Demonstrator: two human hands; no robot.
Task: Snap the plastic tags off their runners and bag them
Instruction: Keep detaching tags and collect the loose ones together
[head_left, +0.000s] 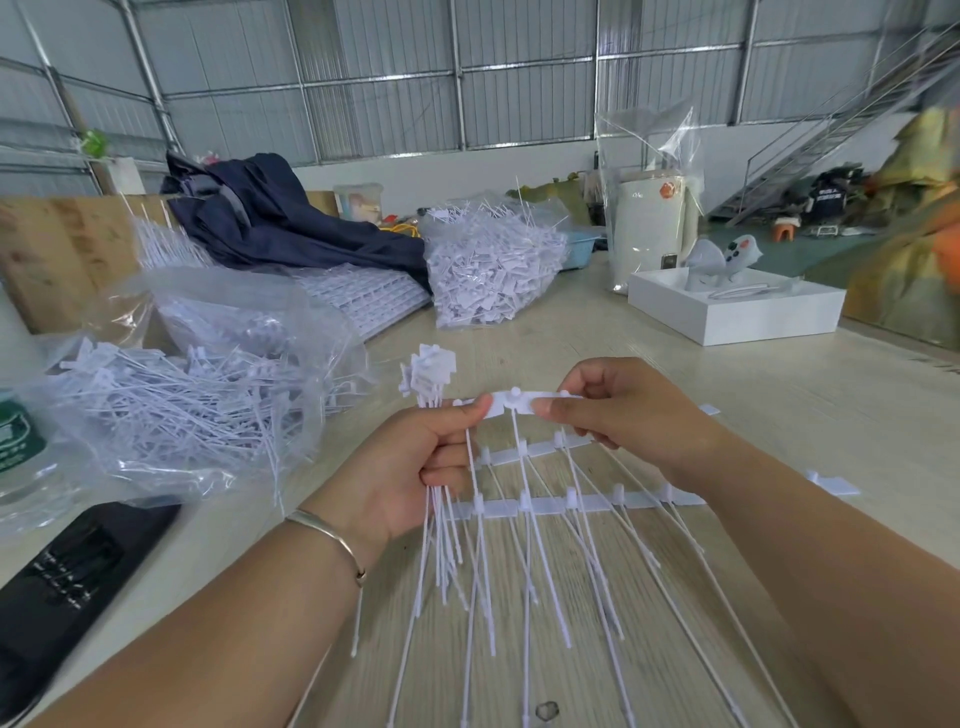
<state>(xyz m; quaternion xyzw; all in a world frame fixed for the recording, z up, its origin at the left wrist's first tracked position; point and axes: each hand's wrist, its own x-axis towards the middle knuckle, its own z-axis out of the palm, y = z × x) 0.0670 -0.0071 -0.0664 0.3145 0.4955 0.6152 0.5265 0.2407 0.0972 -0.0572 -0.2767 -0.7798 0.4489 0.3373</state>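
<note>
My left hand (415, 467) grips a bundle of loose white tags (430, 370), heads up and long tails hanging down. Its thumb also pinches the left end of a white runner strip (514, 402). My right hand (618, 410) pinches the same strip from the right, held just above the table. Two more runner strips (545, 503) with tags attached lie on the wooden table under my hands. A clear open bag (171, 415) of loose tags lies at the left.
A full clear bag of tags (493, 265) stands at the back centre, beside stacked sheets of tags (358, 296) and dark blue cloth (291, 223). A white box (732, 306) sits at the back right. A black case (67, 577) and a bottle (18, 447) lie at the left edge.
</note>
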